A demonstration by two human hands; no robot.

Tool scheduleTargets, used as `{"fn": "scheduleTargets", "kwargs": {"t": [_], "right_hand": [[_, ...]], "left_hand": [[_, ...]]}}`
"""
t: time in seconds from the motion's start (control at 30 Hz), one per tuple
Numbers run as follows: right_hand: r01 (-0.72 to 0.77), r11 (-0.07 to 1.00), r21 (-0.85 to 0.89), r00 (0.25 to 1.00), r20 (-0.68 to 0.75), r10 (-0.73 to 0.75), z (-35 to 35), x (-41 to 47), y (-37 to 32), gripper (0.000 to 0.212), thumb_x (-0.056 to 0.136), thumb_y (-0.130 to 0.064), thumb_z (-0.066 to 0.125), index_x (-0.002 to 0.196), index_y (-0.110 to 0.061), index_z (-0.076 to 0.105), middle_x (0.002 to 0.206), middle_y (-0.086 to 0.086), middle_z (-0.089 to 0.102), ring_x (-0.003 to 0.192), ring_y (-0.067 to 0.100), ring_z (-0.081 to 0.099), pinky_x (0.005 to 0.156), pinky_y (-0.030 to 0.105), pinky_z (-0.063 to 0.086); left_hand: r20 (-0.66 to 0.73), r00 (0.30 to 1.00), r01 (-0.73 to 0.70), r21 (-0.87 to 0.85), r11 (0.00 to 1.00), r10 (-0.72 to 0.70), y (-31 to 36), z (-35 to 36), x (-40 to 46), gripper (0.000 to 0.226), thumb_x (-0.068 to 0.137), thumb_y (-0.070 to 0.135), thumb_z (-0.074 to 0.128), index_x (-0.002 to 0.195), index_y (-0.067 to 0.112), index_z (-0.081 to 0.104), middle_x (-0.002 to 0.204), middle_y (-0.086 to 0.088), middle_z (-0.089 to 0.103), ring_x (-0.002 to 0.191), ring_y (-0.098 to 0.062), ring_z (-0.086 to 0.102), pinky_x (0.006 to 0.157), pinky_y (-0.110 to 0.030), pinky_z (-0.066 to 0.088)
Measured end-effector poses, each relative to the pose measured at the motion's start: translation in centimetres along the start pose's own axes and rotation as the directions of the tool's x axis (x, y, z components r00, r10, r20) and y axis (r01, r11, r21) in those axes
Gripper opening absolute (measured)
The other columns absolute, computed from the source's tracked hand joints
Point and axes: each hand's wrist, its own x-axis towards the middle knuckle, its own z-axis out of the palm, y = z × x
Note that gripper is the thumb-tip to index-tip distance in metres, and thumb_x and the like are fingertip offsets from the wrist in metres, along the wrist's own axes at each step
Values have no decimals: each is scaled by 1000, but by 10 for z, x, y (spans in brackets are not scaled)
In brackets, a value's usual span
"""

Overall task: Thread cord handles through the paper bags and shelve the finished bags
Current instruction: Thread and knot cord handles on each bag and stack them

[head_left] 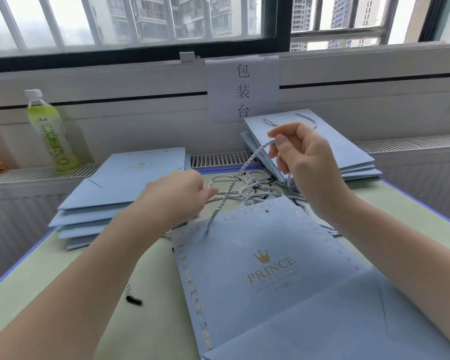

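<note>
Threading the first hole of a bag on the counter

Right hand (296,152) pinches the limp cord (234,183) up from the flat paper bag (257,268); left hand (177,196), fingers curled, grip unclear. Light, creasable paper: I'd handle the cord by its stiff tip.

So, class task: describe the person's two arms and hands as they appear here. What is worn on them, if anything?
Both forearms are bare as far as the picture shows; no sleeve, cuff or glove shows. The left hand and right hand carry no ring, watch, bracelet or bandage that shows. The visible nails on the right fingers are short and look unpainted.
</note>
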Motion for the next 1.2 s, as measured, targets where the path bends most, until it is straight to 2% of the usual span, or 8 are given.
{"fn": "scheduleTargets", "kwargs": {"t": [0.13, 0.27, 0.4, 0.57, 0.7, 0.9, 1.03, 1.2], "right_hand": [[-22, 998, -58, 969, 243, 35, 7, -9, 3, 13, 93, -3, 54, 89, -15, 59, 75, 2, 61, 59, 0, 53, 59, 15, 42], [80, 969, -233, 957, 289, -10, 8, -10, 12, 14, 92, -9, 58, 86, -22, 60, 75, 4, 65, 68, 14, 61, 67, 31, 50], [255, 660, -707, 945, 327, -15, 0, -9, 23, 15, 97, -25, 49, 93, -14, 58, 69, -3, 55, 62, 23, 50, 63, 39, 46], [273, 424, -864, 954, 301, 0, -5, -4, 25, 37, 98, -39, 41, 83, -13, 62, 87, 2, 47, 88, 24, 39, 70, 35, 31], [123, 598, -792, 974, 213, 82, -11, 1, 16, 37, 99, -34, 40, 66, -20, 49, 58, -9, 41, 58, 17, 37, 54, 34, 27], [-134, 919, -371, 927, 282, 249, -1, 1, 14, 45, 82, 16, 32, 99, -13, 62, 87, 3, 68, 86, 15, 62, 71, 18, 46], [-410, 908, -86, 847, 334, 414, -1, 3, 3, 34, 93, -2, 35, 102, -12, 66, 94, 5, 73, 83, 9, 64, 69, 24, 44], [-312, 935, -169, 831, 429, 355, -1, -2, 4, 22, 96, -8, 48, 92, -12, 70, 76, 0, 70, 68, 8, 61, 59, 18, 42]], "left_hand": [[-257, 951, -306, -723, 619, 170, 23, 7, -5, 39, 98, 35, 41, 93, 1, 61, 80, -10, 69, 67, -2, 63, 64, -17, 48], [-335, 912, -407, -657, 634, 239, 29, 26, -5, 16, 98, 14, 49, 90, 8, 61, 51, 6, 51, 43, -4, 44, 49, -18, 36], [-383, 915, -373, -688, 622, 125, 22, 24, -1, 26, 97, 11, 48, 73, 11, 59, 41, 10, 39, 40, -6, 30, 45, -22, 27], [-88, 948, -249, -803, 542, 305, 24, 18, -7, 25, 93, 3, 53, 70, 6, 63, 64, 4, 59, 59, -1, 51, 61, -5, 39], [-137, 937, -346, -502, 793, 322, 27, 47, -3, 11, 91, 10, 57, 95, 10, 67, 90, 4, 63, 81, 3, 52, 70, -4, 36], [-138, 963, -269, -458, 847, 231, 24, 46, -2, 13, 88, 21, 64, 101, 20, 65, 77, 12, 61, 74, -8, 56, 78, -28, 47], [-117, 976, -218, -516, 828, 184, 23, 37, -2, 12, 88, 16, 62, 99, 15, 68, 76, 1, 63, 70, -13, 56, 71, -27, 44], [-34, 995, -95, -434, 896, 89, 13, 31, 6, 13, 92, 20, 50, 83, 20, 58, 70, 7, 55, 65, -10, 49, 60, -26, 36]]}}
